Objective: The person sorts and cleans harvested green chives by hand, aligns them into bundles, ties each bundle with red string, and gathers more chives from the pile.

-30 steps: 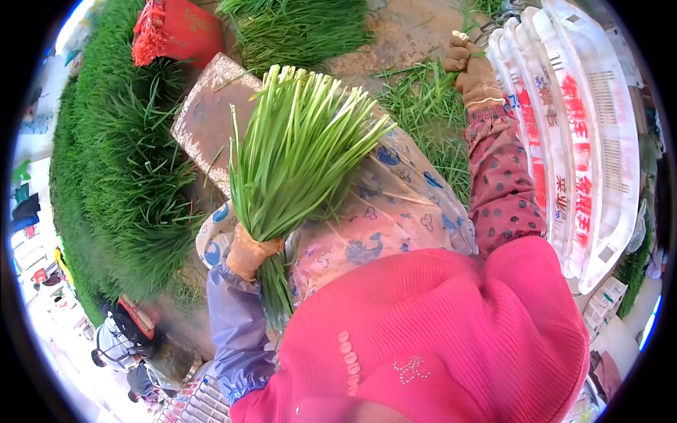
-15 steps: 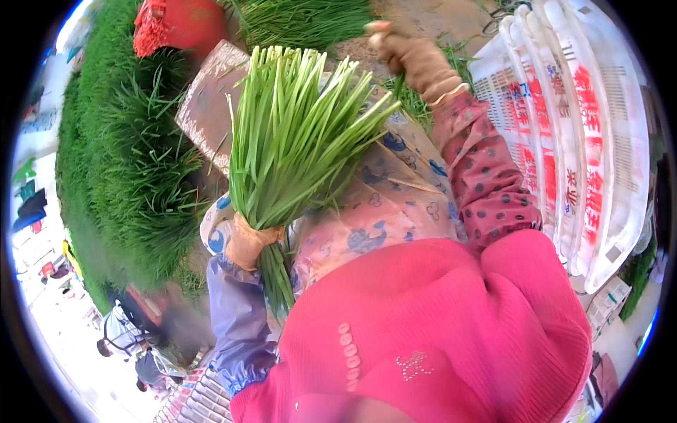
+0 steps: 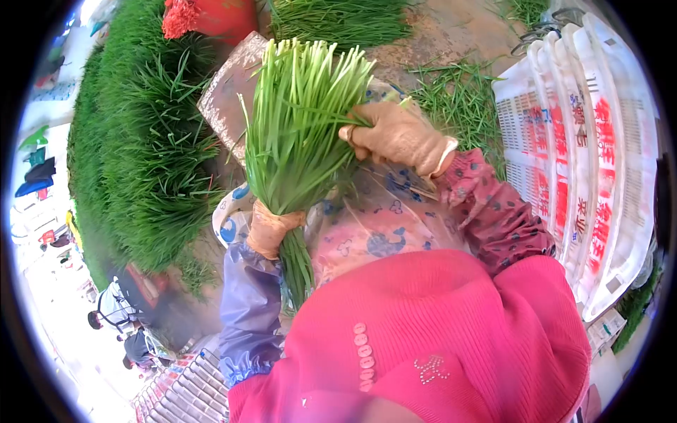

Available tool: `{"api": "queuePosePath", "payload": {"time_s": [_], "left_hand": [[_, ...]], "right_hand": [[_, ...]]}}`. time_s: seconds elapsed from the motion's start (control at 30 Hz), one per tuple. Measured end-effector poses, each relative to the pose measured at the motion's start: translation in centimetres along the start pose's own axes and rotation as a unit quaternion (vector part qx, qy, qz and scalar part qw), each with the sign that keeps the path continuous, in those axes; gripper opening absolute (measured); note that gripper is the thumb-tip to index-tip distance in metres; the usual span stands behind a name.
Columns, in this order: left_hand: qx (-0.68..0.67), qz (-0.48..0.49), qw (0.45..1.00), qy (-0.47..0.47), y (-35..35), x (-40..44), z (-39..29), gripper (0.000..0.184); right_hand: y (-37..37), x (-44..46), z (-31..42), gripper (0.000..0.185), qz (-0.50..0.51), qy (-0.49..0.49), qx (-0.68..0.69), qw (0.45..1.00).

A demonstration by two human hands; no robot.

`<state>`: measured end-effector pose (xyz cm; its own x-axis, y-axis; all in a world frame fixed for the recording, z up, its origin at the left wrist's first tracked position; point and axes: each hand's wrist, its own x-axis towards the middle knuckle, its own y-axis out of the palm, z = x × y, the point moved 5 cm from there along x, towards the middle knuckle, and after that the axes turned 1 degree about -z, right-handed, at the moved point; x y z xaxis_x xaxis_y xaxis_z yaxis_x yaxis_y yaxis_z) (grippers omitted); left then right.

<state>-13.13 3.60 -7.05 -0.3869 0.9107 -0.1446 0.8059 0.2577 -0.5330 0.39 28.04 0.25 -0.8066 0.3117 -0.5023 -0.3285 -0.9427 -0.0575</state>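
Note:
A thick bunch of garlic chives (image 3: 296, 134) stands upright in front of me, its pale cut ends fanned out at the top. My left hand (image 3: 273, 229), in a tan glove, is wrapped round its narrow lower part, and dark green leaf tips hang below the fist. At the bunch's right edge, my gloved right hand (image 3: 398, 134) pinches a few chive blades (image 3: 328, 114) that lie across the others. Its fingertips are partly hidden among the leaves. Beneath both hands a clear plastic apron (image 3: 381, 218) with blue prints covers my lap.
Long rows of chives (image 3: 134, 155) stand on the left. More chives (image 3: 338, 21) lie at the top beside a red container (image 3: 226, 17). Loose leaf scraps (image 3: 458, 99) litter the ground. White stacked crates (image 3: 585, 162) rise on the right. People (image 3: 116, 310) are at lower left.
My right hand has come down and left from the upper right to the bunch's edge, where its fingers have closed on some blades. The left hand keeps its grip.

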Motion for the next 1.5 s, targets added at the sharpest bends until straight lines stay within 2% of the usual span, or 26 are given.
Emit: {"api": "queuePosePath", "payload": {"time_s": [0.1, 0.13, 0.2, 0.23, 0.27, 0.33, 0.4, 0.43, 0.5, 0.53, 0.57, 0.6, 0.67, 0.7, 0.77, 0.8, 0.87, 0.9, 0.93, 0.97, 1.0, 1.07, 1.13, 1.2, 1.33, 1.5], "left_hand": [[0.022, -0.031, 0.999, -0.009, 0.6, 0.1, -2.7, 0.038], [0.106, -0.021, 0.993, 0.035, 0.4, 0.2, -3.4, 0.039], [0.274, -0.025, 0.953, 0.126, 0.0, 0.1, -4.9, 0.040], [0.296, -0.028, 0.945, 0.138, 0.1, -0.2, -4.6, 0.042], [0.316, -0.031, 0.937, 0.148, 0.3, -0.6, -4.4, 0.043], [0.341, -0.017, 0.927, 0.158, 0.3, -0.2, -5.5, 0.043], [0.274, -0.037, 0.948, 0.160, 0.2, -0.1, -6.3, 0.041], [0.175, -0.038, 0.977, 0.113, 0.2, 0.1, -5.5, 0.038], [0.180, -0.057, 0.978, 0.089, 0.8, 0.6, -4.3, 0.036], [0.190, -0.067, 0.977, 0.071, 0.9, 0.9, -4.2, 0.033], [0.134, -0.061, 0.989, 0.029, 0.8, 0.9, -4.3, 0.031], [0.077, -0.053, 0.996, -0.011, 0.6, 1.1, -4.7, 0.028], [0.243, -0.015, 0.970, 0.029, 1.6, 0.7, -0.9, 0.031], [0.243, -0.017, 0.970, 0.030, 1.3, 0.7, -1.7, 0.031], [0.075, -0.027, 0.995, -0.065, 0.4, 0.8, -2.6, 0.035], [0.019, -0.032, 0.995, -0.095, 0.2, 0.8, -2.7, 0.036], [0.070, -0.049, 0.995, -0.046, 0.0, 0.5, -2.4, 0.040], [0.200, -0.077, 0.976, 0.048, 0.1, 0.4, -2.3, 0.039], [0.200, -0.079, 0.975, 0.050, 0.0, 0.5, -2.2, 0.039], [0.207, -0.079, 0.973, 0.059, 0.0, 0.4, -2.3, 0.039], [0.213, -0.077, 0.972, 0.067, 0.1, 0.2, -2.4, 0.038], [0.157, -0.073, 0.984, 0.040, 0.0, 0.3, -2.6, 0.037], [0.100, -0.067, 0.993, 0.012, -0.1, 0.1, -3.0, 0.037], [0.269, -0.068, 0.954, 0.113, -0.2, 0.3, -4.6, 0.036], [0.204, -0.039, 0.974, 0.092, 0.1, 0.2, -4.0, 0.040], [0.257, -0.091, 0.950, 0.152, -0.4, -0.6, -7.1, 0.039]], "right_hand": [[2.6, -0.2, -1.1, 0.023, 0.106, 0.087, 0.136, 0.981], [2.5, -0.2, -2.0, 0.023, 0.111, 0.088, 0.133, 0.981], [2.6, -1.3, -3.1, 0.017, 0.297, 0.051, 0.274, 0.913], [2.0, -2.6, -2.8, 0.017, 0.323, 0.057, 0.295, 0.897], [1.0, -3.7, -3.3, 0.019, 0.281, 0.116, 0.223, 0.926], [-0.5, -5.0, -6.7, 0.030, 0.364, 0.149, 0.169, 0.904], [-1.5, -6.3, -7.7, 0.049, 0.383, 0.039, 0.063, 0.921], [-1.6, -7.4, -8.6, 0.057, 0.409, 0.062, 0.044, 0.909], [-0.5, -9.8, -9.2, 0.073, 0.493, 0.074, 0.077, 0.864], [1.0, -11.1, -5.6, 0.064, 0.596, -0.086, 0.265, 0.753], [0.9, -12.2, -2.6, 0.055, 0.649, -0.234, 0.433, 0.580], [-1.3, -12.9, -0.8, 0.047, 0.645, -0.359, 0.571, 0.359], [-4.7, -13.1, 0.6, 0.021, 0.556, -0.367, 0.468, 0.581], [-6.5, -13.2, 1.1, 0.026, 0.520, -0.353, 0.396, 0.669], [-9.7, -11.5, -0.6, 0.022, 0.318, -0.295, 0.372, 0.821], [-12.0, -11.1, -3.0, 0.021, 0.122, -0.242, 0.345, 0.899], [-15.3, -7.8, -6.2, 0.035, -0.050, 0.032, 0.115, 0.992], [-15.8, -6.5, -7.5, 0.041, -0.101, -0.009, -0.117, 0.988], [-14.4, -5.7, -6.3, 0.048, -0.145, -0.050, -0.343, 0.927], [-14.0, -5.9, -5.8, 0.051, -0.090, 0.097, -0.585, 0.800], [-13.4, -5.4, -5.7, 0.051, -0.091, 0.099, -0.584, 0.801], [-12.8, -3.9, -4.8, 0.045, -0.145, -0.028, -0.309, 0.940], [-8.0, -4.1, -0.4, 0.041, -0.074, -0.002, -0.086, 0.994], [-4.7, -3.0, 1.0, 0.034, -0.035, -0.044, -0.121, 0.991], [-2.6, -1.1, 1.9, 0.031, -0.099, -0.138, -0.248, 0.954], [-1.9, 1.3, 1.6, 0.034, -0.122, -0.108, -0.049, 0.985]]}}
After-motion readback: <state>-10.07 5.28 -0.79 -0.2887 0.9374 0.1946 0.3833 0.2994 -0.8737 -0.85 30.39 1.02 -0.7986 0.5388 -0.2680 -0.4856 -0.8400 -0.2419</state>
